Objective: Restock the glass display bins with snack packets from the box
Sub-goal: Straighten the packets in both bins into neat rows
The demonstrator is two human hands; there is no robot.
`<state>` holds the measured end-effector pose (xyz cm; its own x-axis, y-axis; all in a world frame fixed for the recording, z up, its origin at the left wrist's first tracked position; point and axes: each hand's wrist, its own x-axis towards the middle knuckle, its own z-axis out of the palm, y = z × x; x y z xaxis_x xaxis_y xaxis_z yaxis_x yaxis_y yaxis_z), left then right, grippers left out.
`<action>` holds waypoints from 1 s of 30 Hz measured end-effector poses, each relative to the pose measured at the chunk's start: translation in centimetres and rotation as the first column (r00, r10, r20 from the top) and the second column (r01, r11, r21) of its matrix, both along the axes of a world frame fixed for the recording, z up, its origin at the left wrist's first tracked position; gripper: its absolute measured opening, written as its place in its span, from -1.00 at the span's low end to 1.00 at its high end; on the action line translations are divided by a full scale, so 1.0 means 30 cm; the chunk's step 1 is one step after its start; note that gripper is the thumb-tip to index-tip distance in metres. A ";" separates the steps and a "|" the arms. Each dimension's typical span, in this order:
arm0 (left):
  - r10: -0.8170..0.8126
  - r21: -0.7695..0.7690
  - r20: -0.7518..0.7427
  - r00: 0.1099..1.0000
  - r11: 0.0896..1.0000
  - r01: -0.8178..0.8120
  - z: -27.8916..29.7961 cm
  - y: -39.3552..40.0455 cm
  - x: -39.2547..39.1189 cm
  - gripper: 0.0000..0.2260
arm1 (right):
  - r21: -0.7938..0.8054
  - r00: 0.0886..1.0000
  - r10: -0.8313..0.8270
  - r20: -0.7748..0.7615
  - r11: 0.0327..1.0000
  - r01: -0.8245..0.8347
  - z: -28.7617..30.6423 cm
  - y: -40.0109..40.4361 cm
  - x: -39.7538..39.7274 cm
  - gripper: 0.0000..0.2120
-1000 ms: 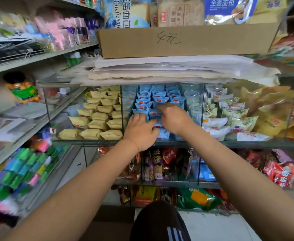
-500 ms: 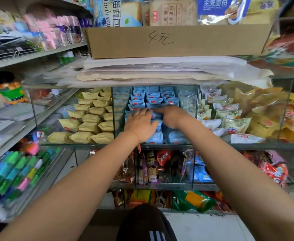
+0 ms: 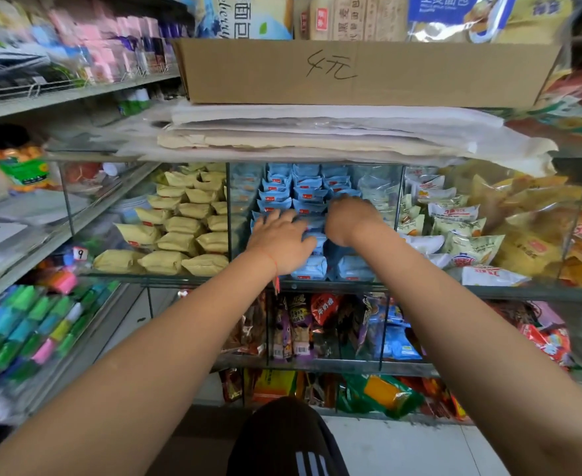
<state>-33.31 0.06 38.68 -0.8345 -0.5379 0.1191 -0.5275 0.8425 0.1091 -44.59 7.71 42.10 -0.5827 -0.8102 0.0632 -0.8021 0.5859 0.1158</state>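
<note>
Inside the middle clear glass display bin (image 3: 229,214), left hand (image 3: 280,240) lies flat, fingers straight, on small blue snack packets (image 3: 308,194); right hand's (image 3: 348,219) grip cannot be told.

Light is even and fairly bright, soft indoor light with no hard shadows; its source lies outside the frame. The centre is sharpest: the handwriting on the cardboard box (image 3: 365,72) reads clearly. Toward the left edge the shelves (image 3: 59,97) and coloured packs (image 3: 25,331) smear into motion blur, and the upper right corner is blurred too. Wide-angle distortion bends the shelf lines at both sides and stretches the forearms at the bottom. The glass bins (image 3: 229,201) carry pale reflections that haze the packets behind. The hands (image 3: 346,218) are slightly soft.
</note>
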 end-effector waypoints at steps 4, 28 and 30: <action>0.057 -0.013 -0.108 0.993 0.998 -0.059 -0.028 0.006 0.063 -0.49 | -0.192 0.969 0.213 0.127 0.964 -0.187 -0.055 -0.020 0.002 -0.65; 0.070 -0.025 -0.070 0.995 0.997 -0.072 -0.057 -0.009 0.082 -0.35 | -0.090 0.947 0.189 0.259 0.981 -0.171 -0.006 -0.371 -0.077 -0.47; 0.076 -0.018 -0.044 0.996 0.997 -0.077 -0.061 -0.010 0.079 -0.33 | -0.008 0.954 0.188 0.233 0.981 -0.192 -0.028 -0.407 -0.089 -0.45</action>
